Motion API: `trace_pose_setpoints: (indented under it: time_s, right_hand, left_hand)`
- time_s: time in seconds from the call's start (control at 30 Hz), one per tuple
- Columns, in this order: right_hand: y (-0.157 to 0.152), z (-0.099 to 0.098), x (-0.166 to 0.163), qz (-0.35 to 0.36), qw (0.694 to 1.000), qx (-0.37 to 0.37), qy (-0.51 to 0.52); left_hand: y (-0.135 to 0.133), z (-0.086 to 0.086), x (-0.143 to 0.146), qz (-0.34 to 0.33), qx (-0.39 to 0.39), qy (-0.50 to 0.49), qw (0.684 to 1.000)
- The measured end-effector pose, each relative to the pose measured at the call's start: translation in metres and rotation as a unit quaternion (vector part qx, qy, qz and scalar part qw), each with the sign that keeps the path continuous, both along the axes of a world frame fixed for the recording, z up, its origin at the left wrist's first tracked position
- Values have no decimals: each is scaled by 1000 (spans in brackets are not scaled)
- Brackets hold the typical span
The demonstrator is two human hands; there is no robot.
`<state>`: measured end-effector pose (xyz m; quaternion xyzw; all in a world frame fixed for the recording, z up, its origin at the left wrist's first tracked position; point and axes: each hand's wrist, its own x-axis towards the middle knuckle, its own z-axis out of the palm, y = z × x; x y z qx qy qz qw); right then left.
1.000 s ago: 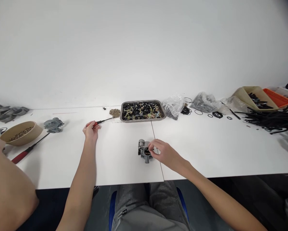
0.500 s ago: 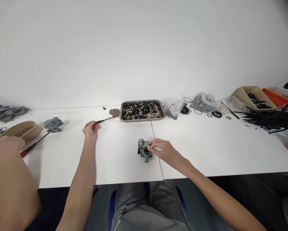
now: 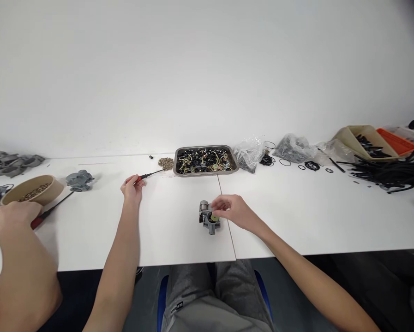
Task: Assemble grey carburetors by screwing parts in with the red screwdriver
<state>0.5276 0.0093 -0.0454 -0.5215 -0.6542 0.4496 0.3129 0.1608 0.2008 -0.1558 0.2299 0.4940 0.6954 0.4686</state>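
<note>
A small grey metal carburetor [image 3: 207,219] stands on the white table [image 3: 297,207] straight in front of me. My right hand [image 3: 231,211] is on its right side, fingers pinched over its round opening; what they hold is too small to name. My left hand [image 3: 132,188] rests further left and back, closed round the red handle of a thin screwdriver [image 3: 147,174]. The screwdriver's tip points at a little pile of brass parts [image 3: 165,163].
A metal tray [image 3: 205,161] of black and brass parts sits behind the carburetor. Plastic bags, black rings and hoses [image 3: 390,174] and tan and orange bins lie right. At left a co-worker's arm [image 3: 20,258] reaches by a tan bowl [image 3: 33,190], another carburetor [image 3: 79,180] and a red screwdriver.
My right hand's fingers have lifted a little over the carburetor's opening. The co-worker's hand at left has come forward to the tan bowl. My left hand stays put.
</note>
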Motion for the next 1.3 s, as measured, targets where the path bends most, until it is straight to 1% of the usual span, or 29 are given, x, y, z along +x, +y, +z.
trace_pose_setpoints:
  time_s: [0.23, 0.4, 0.6, 0.73, 0.83, 0.93, 1.03, 1.13, 1.2, 1.3]
  right_hand:
    - [1, 4, -12, 35, 999, -20, -31]
    - [10, 2, -10, 61, 997, -31, -46]
    - [27, -4, -3, 107, 991, -79, -31]
    - [32, -2, -2, 132, 986, -97, -12]
    - [41, -1, 3, 144, 983, -113, 23]
    - [58, -11, 10, 105, 986, -109, 68]
    - [76, -32, 13, 46, 991, -79, 99]
    - [87, -53, 11, 8, 992, -43, 121]
    - [91, -63, 10, -8, 991, -19, 134]
    - [94, -73, 10, -34, 988, 15, 149]
  left_hand:
    - [0, 2, 1, 0, -3, 1, 1000]
    - [-1, 3, 1, 1, -5, -2, 1000]
    - [-4, 4, 2, -1, -13, -3, 1000]
    - [-5, 5, 4, -2, -17, -6, 1000]
    - [-5, 7, 5, 0, -21, -15, 1000]
    - [-6, 9, 7, 4, -21, -28, 999]
    - [-7, 13, 9, 5, -13, -44, 999]
    - [-10, 21, 12, 5, 4, -61, 998]
    - [-13, 28, 14, -6, 24, -70, 997]
    - [-20, 40, 23, -46, 66, -76, 994]
